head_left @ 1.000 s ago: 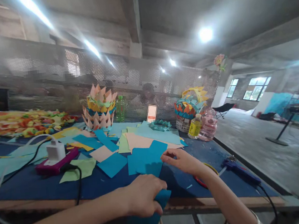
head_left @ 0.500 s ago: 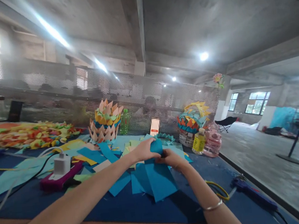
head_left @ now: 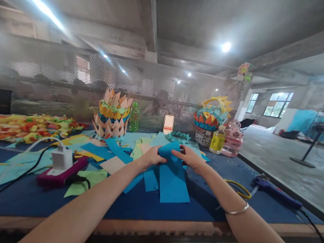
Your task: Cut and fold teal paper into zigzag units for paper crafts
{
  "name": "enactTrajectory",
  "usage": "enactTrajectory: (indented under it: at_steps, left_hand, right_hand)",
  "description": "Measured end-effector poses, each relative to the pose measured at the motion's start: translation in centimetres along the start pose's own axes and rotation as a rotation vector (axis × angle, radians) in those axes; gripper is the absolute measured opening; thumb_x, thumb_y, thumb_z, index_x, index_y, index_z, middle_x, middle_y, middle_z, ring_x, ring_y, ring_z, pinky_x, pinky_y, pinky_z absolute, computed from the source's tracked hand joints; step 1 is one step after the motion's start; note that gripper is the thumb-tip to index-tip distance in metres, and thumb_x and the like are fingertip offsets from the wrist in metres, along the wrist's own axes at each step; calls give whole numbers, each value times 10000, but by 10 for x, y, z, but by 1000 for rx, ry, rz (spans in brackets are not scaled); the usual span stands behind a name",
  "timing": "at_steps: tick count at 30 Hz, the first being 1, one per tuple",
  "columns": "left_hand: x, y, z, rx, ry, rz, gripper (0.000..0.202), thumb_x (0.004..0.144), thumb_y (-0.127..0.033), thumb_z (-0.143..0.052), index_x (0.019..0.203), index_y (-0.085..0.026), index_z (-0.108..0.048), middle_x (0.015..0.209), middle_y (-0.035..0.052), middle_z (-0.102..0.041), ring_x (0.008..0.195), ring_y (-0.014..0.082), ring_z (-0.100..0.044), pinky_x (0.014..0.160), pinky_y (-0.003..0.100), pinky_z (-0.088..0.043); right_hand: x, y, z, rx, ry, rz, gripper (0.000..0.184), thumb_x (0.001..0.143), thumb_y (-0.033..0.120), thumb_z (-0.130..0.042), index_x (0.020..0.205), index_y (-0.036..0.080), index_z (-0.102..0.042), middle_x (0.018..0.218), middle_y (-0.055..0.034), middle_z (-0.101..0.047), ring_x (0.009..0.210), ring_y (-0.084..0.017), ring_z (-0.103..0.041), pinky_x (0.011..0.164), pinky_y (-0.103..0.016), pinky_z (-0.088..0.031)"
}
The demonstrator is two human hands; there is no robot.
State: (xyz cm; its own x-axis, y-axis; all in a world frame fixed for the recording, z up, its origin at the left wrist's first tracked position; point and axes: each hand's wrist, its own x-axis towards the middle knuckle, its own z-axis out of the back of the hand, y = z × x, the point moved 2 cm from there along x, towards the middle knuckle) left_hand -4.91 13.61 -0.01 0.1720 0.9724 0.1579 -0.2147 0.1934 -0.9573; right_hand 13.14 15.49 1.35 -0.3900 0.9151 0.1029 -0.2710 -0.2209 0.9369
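Observation:
A blue paper strip (head_left: 172,182) is between my hands over the middle of the table, its upper end curled over and its lower end hanging toward me. My left hand (head_left: 153,157) grips the curl's left edge. On the right edge, my right hand (head_left: 188,156) has its fingers over the fold, with the thumb partly hidden. Under and behind the strip lie more blue paper pieces (head_left: 151,179), along with pale green and yellow sheets. A silver bangle (head_left: 237,209) circles my right wrist.
A purple power strip (head_left: 49,177) with a white charger (head_left: 62,158) sits at left. A blue glue gun (head_left: 277,194) lies at right. Behind are paper-petal baskets (head_left: 112,123), a yellow bottle (head_left: 217,140), a pink jug (head_left: 232,140) and a heap of paper scraps (head_left: 28,129).
My right hand has shifted up onto the fold. The blue strip now hangs straighter and its curled end faces me more. The camera view has tilted slightly down.

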Motion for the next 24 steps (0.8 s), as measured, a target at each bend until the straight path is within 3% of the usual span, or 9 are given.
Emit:
enactTrajectory:
  at_steps: [4, 7, 12, 15, 20, 22, 24]
  left_hand:
    - [-7, -5, -8, -32, 82, -18, 565, 456, -208, -818, 966, -150, -583, 748, 15, -666, 715, 207, -644, 597, 278, -474]
    - [-11, -7, -10, -86, 100, 15, 706, 527, -282, -836, 1138, -141, -514, 765, 14, -657, 692, 187, -642, 608, 281, -483]
    - [-13, -8, -4, -22, -18, 102, 751, 658, -324, -798, 1274, -105, -427, 825, 60, -652, 699, 183, -647, 583, 277, -494]
    - [-14, -7, -2, 10, -48, 128, 689, 673, -296, -785, 1255, -106, -468, 826, 60, -648, 723, 186, -652, 586, 268, -501]
    - [-14, -5, -2, 24, -55, 132, 700, 659, -277, -788, 1261, -86, -487, 856, 86, -661, 757, 202, -659, 601, 279, -514]
    - [-13, -4, -2, 28, -56, 134, 712, 651, -291, -793, 1263, -90, -490, 878, 97, -662, 771, 209, -662, 606, 281, -515]
    - [-13, -4, -2, 33, -55, 132, 726, 644, -331, -802, 1258, -93, -497, 914, 111, -664, 797, 217, -662, 608, 281, -513]
  right_hand:
    - [6, -3, 4, 5, -24, 98, 632, 628, 501, -771, 1155, 207, -583, 922, -37, -683, 771, -193, -629, 597, -268, -482]
    - [11, -4, 14, -67, -39, 166, 579, 630, 445, -776, 1132, 204, -617, 943, -39, -694, 867, -228, -640, 715, -313, -516]
    - [18, -15, 32, -542, -132, 169, 459, 656, 285, -771, 1081, 152, -659, 1016, -91, -707, 946, -268, -647, 817, -351, -485]
    - [22, -28, 33, -721, -88, 122, 563, 680, 336, -780, 1181, 130, -627, 1155, -146, -674, 1057, -290, -622, 885, -369, -461]
    - [28, -43, 29, -771, -12, 120, 753, 663, 461, -788, 1300, 137, -551, 1220, -169, -646, 1137, -309, -593, 925, -375, -435]
    - [29, -44, 30, -728, -10, 114, 714, 621, 474, -808, 1228, 162, -598, 1172, -150, -666, 1096, -315, -603, 893, -373, -438]
    - [29, -42, 30, -618, 8, 104, 547, 566, 454, -832, 1017, 185, -676, 987, -94, -708, 962, -302, -626, 804, -359, -449]
